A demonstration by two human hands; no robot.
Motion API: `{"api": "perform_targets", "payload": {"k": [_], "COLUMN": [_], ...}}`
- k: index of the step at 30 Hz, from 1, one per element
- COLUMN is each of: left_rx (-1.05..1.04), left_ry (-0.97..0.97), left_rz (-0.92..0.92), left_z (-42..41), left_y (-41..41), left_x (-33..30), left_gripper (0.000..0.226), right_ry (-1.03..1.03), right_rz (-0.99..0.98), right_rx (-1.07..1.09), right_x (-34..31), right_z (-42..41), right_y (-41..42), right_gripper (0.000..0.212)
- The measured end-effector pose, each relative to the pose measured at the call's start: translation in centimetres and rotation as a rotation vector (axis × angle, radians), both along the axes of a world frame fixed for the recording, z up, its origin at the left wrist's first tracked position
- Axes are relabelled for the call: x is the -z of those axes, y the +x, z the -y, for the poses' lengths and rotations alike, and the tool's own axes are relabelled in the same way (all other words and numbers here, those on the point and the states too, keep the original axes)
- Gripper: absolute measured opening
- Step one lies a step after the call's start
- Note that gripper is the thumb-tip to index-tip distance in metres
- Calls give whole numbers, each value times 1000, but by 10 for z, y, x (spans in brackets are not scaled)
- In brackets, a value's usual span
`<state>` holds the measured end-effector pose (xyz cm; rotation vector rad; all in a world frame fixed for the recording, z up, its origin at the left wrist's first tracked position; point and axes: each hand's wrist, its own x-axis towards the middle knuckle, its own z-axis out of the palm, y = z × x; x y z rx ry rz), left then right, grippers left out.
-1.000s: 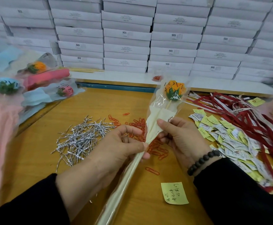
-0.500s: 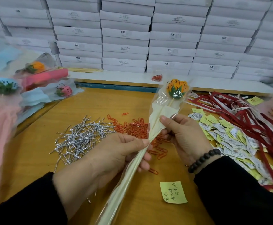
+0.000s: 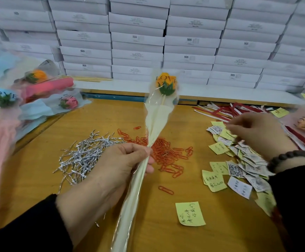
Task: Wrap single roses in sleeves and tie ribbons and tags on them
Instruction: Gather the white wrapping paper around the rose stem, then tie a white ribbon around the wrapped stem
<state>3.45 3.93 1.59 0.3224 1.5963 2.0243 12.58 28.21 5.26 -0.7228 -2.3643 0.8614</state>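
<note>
Fingers of the left hand (image 3: 119, 164) curl round the gathered neck of a clear and cream sleeve (image 3: 155, 122), holding it tilted above the desk (image 3: 39, 157). Inside the sleeve sits the orange rose (image 3: 166, 82), its green leaf and thin stick showing through the plastic under black "LOVE" lettering. The sleeve's long tail runs down past the wrist to the lower edge of view.

The right hand (image 3: 255, 131), blurred, reaches over the heap of paper tags (image 3: 239, 160), fingertips near the yellow ones; whether it pinches anything I cannot tell. A dark bead bracelet (image 3: 288, 157) circles that wrist.

Beneath the sleeve lies a scatter of red paper clips (image 3: 168, 155), and just left of them a pile of silver twist ties (image 3: 82, 155). Red and white ribbons (image 3: 228, 110) spread behind the tags. One yellow sticky note (image 3: 190, 213) lies alone near the front edge.

At far left, wrapped roses (image 3: 37, 77) in orange, blue and pink lie stacked. White boxes (image 3: 137, 40) are stacked high behind the desk.
</note>
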Motion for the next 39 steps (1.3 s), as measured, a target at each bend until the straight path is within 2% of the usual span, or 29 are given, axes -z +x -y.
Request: {"api": "perform_targets", "payload": {"k": [3, 12, 15, 19, 22, 24, 26, 29, 32, 34, 36, 39], "left_rx": [-35, -93, -97, -95, -90, -87, -85, -78, -73, -69, -61, -36], "left_ry": [-1, 12, 2, -26, -27, -20, -8, 7, 20, 25, 37, 59], "left_rz": [0, -2, -14, -39, -34, -22, -11, -1, 4, -1, -7, -18], "left_z": [0, 3, 3, 3, 2, 2, 1, 1, 1, 1, 0, -2], "left_y": [-1, 4, 5, 5, 4, 3, 3, 4, 4, 4, 5, 6], "left_x": [2, 3, 4, 6, 7, 7, 6, 5, 4, 5, 5, 5], "left_gripper": [9, 11, 11, 11, 11, 11, 11, 11, 11, 10, 10, 9], "right_ry": [193, 157, 138, 79, 72, 66, -83, -433, -490, -482, -463, -411], "right_rz": [121, 550, 595, 599, 547, 428, 193, -134, -429, -558, -527, -320], "right_rx": [179, 372, 382, 398, 444, 476, 450, 322, 211, 151, 50, -160], "right_x": [0, 24, 29, 35, 34, 35, 33, 21, -1, -16, -25, -23], "right_z": [-36, -77, -79, -83, -89, -94, -97, -93, -63, -29, 5, 47], "right_y": [20, 35, 36, 36, 35, 35, 33, 26, 17, 11, 5, -9], "right_gripper": [17, 43, 42, 28, 23, 22, 18, 18, 15, 16, 14, 12]}}
